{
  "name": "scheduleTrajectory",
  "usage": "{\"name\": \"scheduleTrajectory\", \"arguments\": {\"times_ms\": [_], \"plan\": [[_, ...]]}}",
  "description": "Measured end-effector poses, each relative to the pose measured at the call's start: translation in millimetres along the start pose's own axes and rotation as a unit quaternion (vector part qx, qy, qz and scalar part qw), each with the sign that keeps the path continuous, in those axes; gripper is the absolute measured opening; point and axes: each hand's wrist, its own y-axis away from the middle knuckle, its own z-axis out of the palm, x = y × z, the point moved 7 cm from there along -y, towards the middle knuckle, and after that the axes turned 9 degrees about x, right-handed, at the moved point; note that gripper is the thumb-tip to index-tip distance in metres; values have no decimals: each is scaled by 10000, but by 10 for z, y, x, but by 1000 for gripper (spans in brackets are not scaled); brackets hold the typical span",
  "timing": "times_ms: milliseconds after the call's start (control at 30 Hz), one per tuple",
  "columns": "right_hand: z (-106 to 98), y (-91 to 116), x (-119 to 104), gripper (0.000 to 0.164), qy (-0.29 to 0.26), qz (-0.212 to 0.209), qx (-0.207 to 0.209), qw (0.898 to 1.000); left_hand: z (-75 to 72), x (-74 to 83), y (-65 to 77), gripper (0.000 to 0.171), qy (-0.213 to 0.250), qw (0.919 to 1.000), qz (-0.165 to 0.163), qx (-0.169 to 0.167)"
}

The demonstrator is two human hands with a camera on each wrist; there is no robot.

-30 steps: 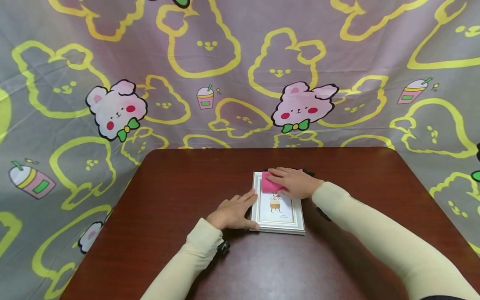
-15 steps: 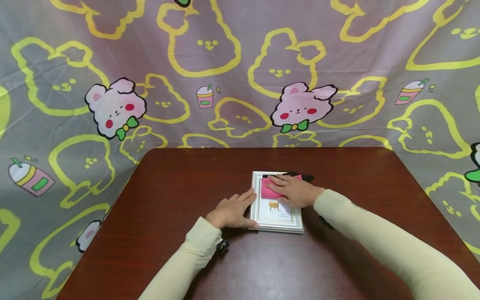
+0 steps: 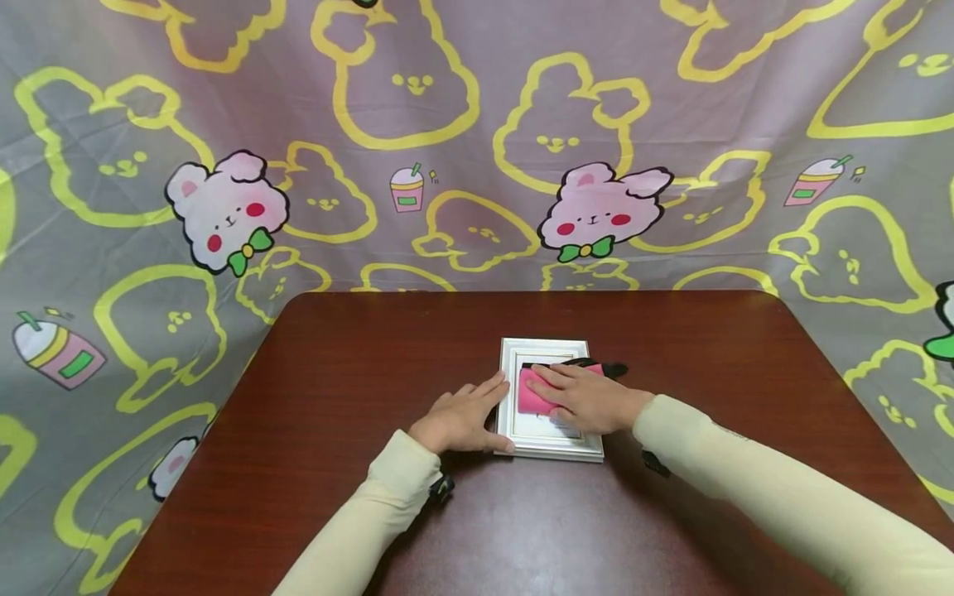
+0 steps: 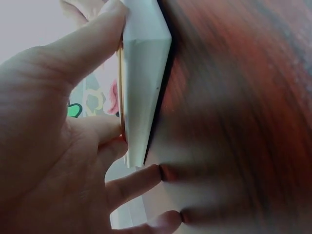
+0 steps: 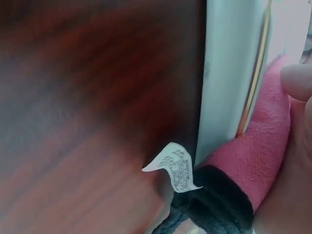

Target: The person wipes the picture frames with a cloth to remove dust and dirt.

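Observation:
A white picture frame (image 3: 555,453) lies flat on the table, its picture partly hidden. My left hand (image 3: 460,420) rests along its left side, fingertips on the left edge and thumb at the near left corner. In the left wrist view the thumb (image 4: 92,41) touches the frame's border (image 4: 146,83), and the lower fingers reach the tabletop. My right hand (image 3: 592,399) lies over a folded pink cloth (image 3: 532,402), pressing it on the picture with fingers extended. Black trim (image 5: 219,200) and a white tag (image 5: 179,168) on the cloth hang over the frame's right side.
The frame lies near the middle of a dark reddish-brown table (image 3: 373,348) with rounded far corners. Behind the table hangs a grey curtain (image 3: 477,124) printed with yellow outlines and pink rabbits. A black strap (image 3: 441,487) shows at the left wrist.
My right hand has slid the pink cloth toward me, from the top of the picture to its middle. The frame's upper border is now uncovered. My left hand stays in place.

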Motion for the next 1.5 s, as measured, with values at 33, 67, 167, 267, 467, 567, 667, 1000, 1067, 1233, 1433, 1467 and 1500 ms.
{"name": "scheduleTrajectory", "arguments": {"times_ms": [33, 67, 167, 267, 467, 567, 667, 1000, 1067, 1233, 1433, 1467, 1500], "plan": [[-2, 16, -24, 58, -65, 12, 31, 10000, -1, -1, -1, 98, 2, 10000, 0, 13], [-2, 31, -46, 59, -155, 52, 37, 9999, -2, -3, -1, 98, 3, 10000, 0, 23], [-8, 74, -115, 61, -376, 43, 127, 9992, -9, -5, -1, 98, 27, 10000, 3, 54], [-18, 95, -160, 61, -475, -13, 236, 9986, -21, -10, 4, 97, 72, 9999, 2, 83], [-23, 76, -156, 57, -398, -68, 397, 9984, -30, -28, 16, 96, 116, 9999, -9, 60], [-17, 54, -144, 59, -325, -89, 350, 9988, -31, -35, 19, 95, 99, 9999, -1, 29], [-9, 15, -121, 62, -292, -63, 259, 9992, -34, -40, 19, 96, 76, 10000, -2, 22], [72, -148, 126, 63, -341, 528, -90, 9980, 10, -23, 20, 95, 146, 9999, -27, -62], [75, -169, 184, 62, -311, 603, -135, 9976, 25, -20, 14, 95, 131, 9999, -31, -60], [54, -196, 312, 64, -216, 747, -104, 9969, 27, -3, -9, 95, 107, 9999, 1, -31], [51, -215, 342, 65, -241, 709, -25, 9972, 14, 2, -13, 97, 67, 10000, -1, -42], [58, -218, 340, 65, -251, 712, -30, 9971, 17, -1, -14, 98, 50, 10000, -12, -51], [68, -221, 340, 65, -261, 730, -50, 9970, 18, -5, -15, 100, 32, 10000, -22, -59]]}}
